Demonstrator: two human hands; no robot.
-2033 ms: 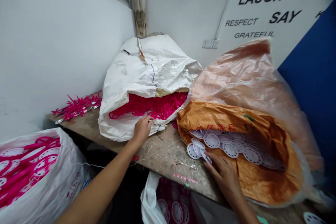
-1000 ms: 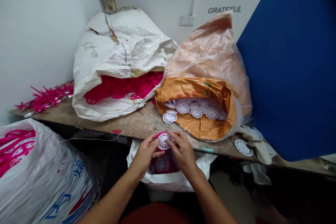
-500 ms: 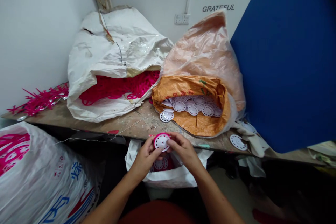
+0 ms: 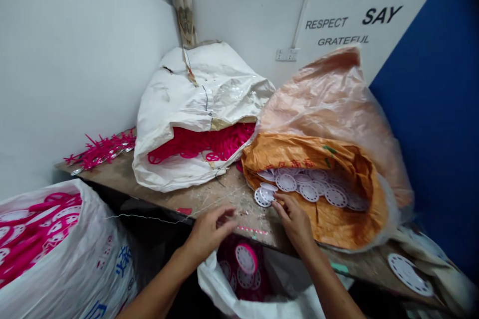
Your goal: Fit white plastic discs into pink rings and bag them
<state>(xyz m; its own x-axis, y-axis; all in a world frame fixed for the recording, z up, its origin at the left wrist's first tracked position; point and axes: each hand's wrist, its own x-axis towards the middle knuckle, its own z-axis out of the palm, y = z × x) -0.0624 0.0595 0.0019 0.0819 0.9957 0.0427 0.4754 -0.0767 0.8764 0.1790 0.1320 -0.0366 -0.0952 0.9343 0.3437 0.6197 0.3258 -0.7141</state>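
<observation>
Left hand (image 4: 209, 234): the grip is open, fingers spread, holding nothing, above the front edge of the table (image 4: 224, 199). Right hand (image 4: 295, 224): the grip is open, with its fingertips (image 4: 276, 203) just beside two overlapping perforated white discs (image 4: 264, 197) at the lip of the orange woven sack (image 4: 355, 219) on the table.

Below the table's front edge, one white plastic bag (image 4: 220, 284) holds one pink-rimmed perforated disc (image 4: 246, 259) and at least three others. One filled white sack (image 4: 67, 254) stands below the table's left end.

On the table, the orange sack holds about eight visible white discs (image 4: 309, 192). One white disc (image 4: 409, 274) lies at the table's right end. One white woven sack (image 4: 198, 104) holds magenta pieces (image 4: 198, 142). One magenta cluster (image 4: 101, 152) lies at the table's far left.
</observation>
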